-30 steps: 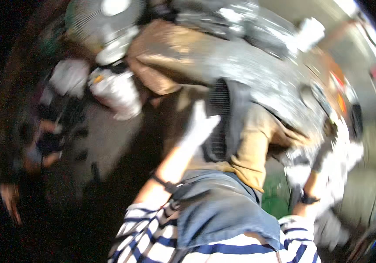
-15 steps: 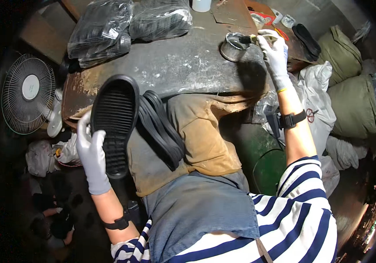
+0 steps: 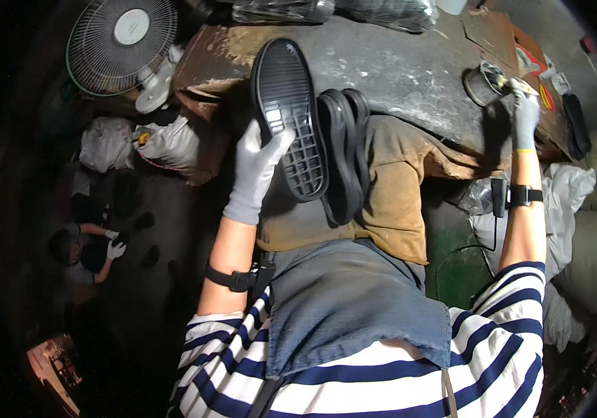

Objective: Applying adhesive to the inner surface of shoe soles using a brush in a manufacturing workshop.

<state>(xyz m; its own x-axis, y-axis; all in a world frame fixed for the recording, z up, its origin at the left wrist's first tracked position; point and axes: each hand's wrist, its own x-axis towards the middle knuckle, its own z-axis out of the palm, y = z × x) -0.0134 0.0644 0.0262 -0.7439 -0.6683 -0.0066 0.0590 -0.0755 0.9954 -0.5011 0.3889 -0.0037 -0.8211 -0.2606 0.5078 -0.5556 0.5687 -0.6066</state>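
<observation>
- At the left hand [image 3: 260, 167], gloved in white, I see a pinch on a black sole [image 3: 295, 132]: the thumb presses on its gridded face, while the other fingers are mostly hidden behind its left edge.
- That sole is raised over the lap, its long side nearly upright in my view, ribs at the top and square cells below, both turned toward my camera.
- On my other side, the right hand [image 3: 525, 111], also gloved, has its fingers drawn together on a pale handle [image 3: 503, 81]; I cannot tell exactly how each finger sits.
- The handle's far end reaches into the mouth of a metal can [image 3: 478, 88], which stands near the right end of the workbench [image 3: 396, 76].
- Just right of the raised sole, I have more black soles [image 3: 342, 160] set on edge, leaning together on the brown trousers [image 3: 396, 202].
- Along the bench's far side I make out plastic-wrapped bundles [image 3: 389, 12], and a sheet of board [image 3: 490, 33] beyond the can.
- Further out, I get a fan [image 3: 128, 56] and white sacks [image 3: 173, 148] to the left, olive sacks [image 3: 594, 258] to the right, and a gloved co-worker [image 3: 89, 244] at lower left.
</observation>
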